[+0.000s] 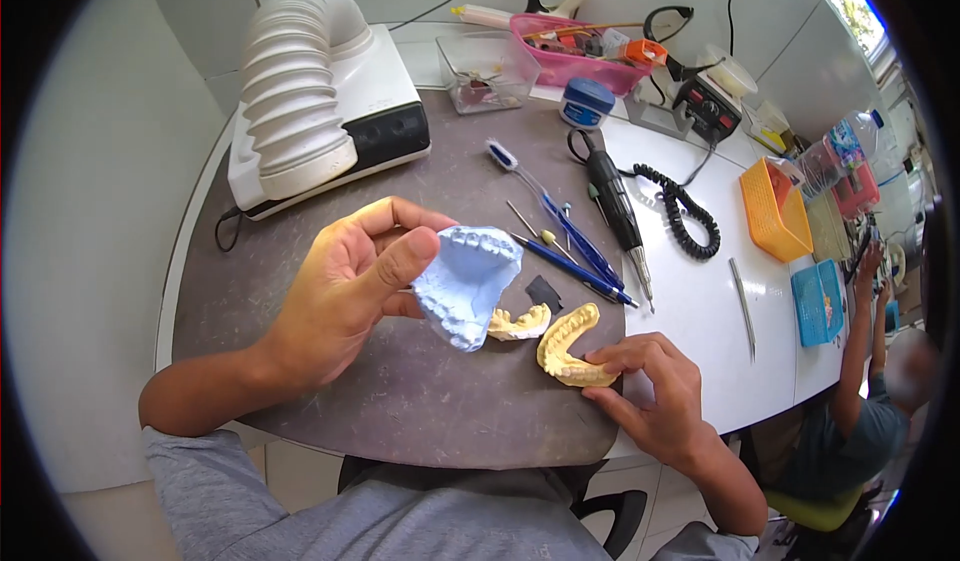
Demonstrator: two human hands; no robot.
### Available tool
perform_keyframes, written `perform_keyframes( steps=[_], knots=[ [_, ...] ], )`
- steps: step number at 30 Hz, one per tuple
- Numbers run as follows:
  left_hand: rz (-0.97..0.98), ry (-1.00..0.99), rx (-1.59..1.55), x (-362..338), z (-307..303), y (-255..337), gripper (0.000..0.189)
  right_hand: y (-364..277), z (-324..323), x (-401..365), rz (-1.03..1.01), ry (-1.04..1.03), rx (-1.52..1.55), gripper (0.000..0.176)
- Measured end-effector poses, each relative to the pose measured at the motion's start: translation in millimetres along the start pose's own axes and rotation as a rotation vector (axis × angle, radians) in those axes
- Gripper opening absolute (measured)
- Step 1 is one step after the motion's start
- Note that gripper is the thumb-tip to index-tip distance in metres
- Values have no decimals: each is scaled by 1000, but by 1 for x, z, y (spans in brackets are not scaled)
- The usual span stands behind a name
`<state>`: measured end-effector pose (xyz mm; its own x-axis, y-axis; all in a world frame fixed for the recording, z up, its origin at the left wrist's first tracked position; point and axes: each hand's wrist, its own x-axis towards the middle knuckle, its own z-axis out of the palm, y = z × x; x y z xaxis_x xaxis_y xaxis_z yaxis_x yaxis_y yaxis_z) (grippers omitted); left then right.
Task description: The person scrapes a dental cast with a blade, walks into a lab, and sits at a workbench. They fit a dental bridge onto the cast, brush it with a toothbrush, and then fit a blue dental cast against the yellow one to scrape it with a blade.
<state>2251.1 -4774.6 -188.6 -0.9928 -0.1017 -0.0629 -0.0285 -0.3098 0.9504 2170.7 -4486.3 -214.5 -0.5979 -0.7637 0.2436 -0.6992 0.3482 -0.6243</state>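
Observation:
My left hand (350,271) holds a light blue dental cast (465,281) by its left side, raised over the dark work mat, with its row of teeth showing. At the mat's right front, my right hand (655,391) pinches the lower right end of a yellow horseshoe-shaped dental cast (568,346) between thumb and fingers. Between the two casts lies a smaller yellow and white piece with teeth (520,323), partly hidden by the blue cast. A small black piece (544,293) is just behind it.
Behind the casts lie a blue pen (570,266), a toothbrush (545,201) and a handpiece (615,196) with a coiled cord. A white machine with a ribbed hose (300,91) stands back left. Baskets (776,211) line the right. Another person (850,431) sits at far right.

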Motion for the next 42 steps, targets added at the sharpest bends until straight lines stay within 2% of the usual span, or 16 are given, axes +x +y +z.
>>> perform_keyframes(
  steps=[3,10,11,22,27,31,36,42],
  knots=[
    [-117,-32,-24,-5,-1,-8,36,-2,-7,1,-141,33,-97,31],
    [-184,-99,-37,-9,-8,-16,41,-3,-17,29,-172,241,-299,16],
    [-184,-100,-21,-9,-9,-17,42,-5,-15,36,-123,254,-279,12],
    [-197,-92,13,-11,-15,-13,45,6,1,90,-225,100,-415,12],
    [-110,-114,132,-12,-15,-4,49,8,4,97,-113,33,-412,11],
    [-80,-104,81,-12,-12,-3,51,9,4,98,-85,38,-402,11],
    [-33,-96,8,-12,-10,-4,50,13,3,98,-40,147,-409,9],
    [-3,-96,17,-13,-10,-4,52,13,3,99,5,124,-427,9]
  ],
)
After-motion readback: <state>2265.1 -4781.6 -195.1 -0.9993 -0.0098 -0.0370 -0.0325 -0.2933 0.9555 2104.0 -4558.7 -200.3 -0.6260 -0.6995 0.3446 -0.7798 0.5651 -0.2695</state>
